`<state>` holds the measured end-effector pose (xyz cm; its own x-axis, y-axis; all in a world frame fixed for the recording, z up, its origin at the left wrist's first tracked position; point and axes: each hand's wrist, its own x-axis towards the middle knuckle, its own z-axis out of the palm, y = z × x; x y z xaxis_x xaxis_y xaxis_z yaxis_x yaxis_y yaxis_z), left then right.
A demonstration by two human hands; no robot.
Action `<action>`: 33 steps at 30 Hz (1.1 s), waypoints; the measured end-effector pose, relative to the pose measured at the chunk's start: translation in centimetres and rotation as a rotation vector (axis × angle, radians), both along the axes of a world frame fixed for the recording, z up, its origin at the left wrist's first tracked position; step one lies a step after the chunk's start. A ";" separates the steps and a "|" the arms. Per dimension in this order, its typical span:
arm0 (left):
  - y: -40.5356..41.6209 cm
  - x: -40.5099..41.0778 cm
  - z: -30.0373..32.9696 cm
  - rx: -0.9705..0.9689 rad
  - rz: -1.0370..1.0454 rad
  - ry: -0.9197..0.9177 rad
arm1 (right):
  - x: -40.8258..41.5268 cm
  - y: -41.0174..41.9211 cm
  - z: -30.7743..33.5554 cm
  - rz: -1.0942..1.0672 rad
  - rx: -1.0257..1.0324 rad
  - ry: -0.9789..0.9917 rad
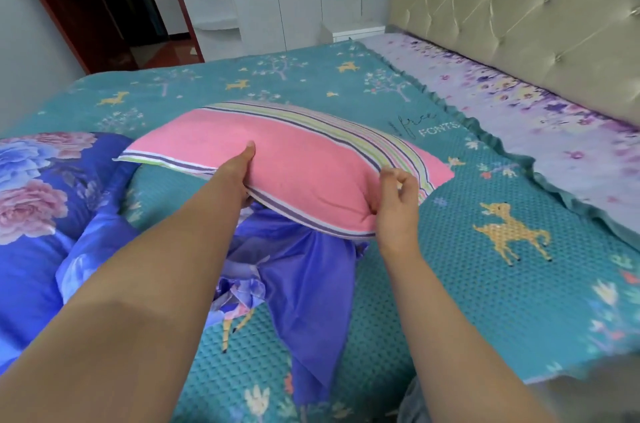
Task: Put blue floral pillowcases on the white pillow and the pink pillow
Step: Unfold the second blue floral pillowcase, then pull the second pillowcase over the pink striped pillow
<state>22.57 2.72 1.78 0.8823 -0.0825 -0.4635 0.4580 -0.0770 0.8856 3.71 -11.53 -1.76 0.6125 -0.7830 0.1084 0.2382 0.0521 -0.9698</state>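
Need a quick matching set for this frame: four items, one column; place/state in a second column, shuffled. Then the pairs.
Items
1. pink pillow
2. loose blue pillowcase
3. cased floral pillow
4. headboard

Places/states
A. far left on the bed
B. crumpled beneath the lifted pillow
C. tufted, at upper right
D. held up at its near edge by left hand and right hand

Pairs: 1-D, 2-B, 3-A, 4-C

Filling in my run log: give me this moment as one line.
left hand: grips pink pillow near edge | right hand: pinches its near corner | blue floral pillowcase: crumpled beneath, not on | pillow: bare
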 end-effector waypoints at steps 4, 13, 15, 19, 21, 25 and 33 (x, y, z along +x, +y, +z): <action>-0.1 0.7 -0.9 0.099 -0.010 -0.018 | -0.7 -0.6 -0.9 0.257 -0.044 0.506; -3.0 -3.2 3.9 -0.266 0.022 -0.375 | -2.4 -1.4 -2.9 -0.053 0.089 0.351; -2.8 -5.1 4.8 -0.379 -0.031 -0.379 | -3.7 -2.5 -2.5 -0.194 0.123 0.291; -4.3 -9.0 7.5 -0.547 -0.196 -0.369 | -6.2 -4.4 -0.2 -0.447 0.107 0.206; -5.7 -11.8 9.0 -0.634 -0.255 -0.357 | -8.4 -5.6 1.8 -0.584 0.054 0.165; -8.4 -17.6 10.6 -0.723 -0.414 -0.320 | -14.8 -8.7 6.2 -0.828 -0.132 0.252; -15.0 -29.1 3.1 -0.548 -0.679 -0.070 | -22.0 -14.5 5.3 -0.935 -0.560 0.673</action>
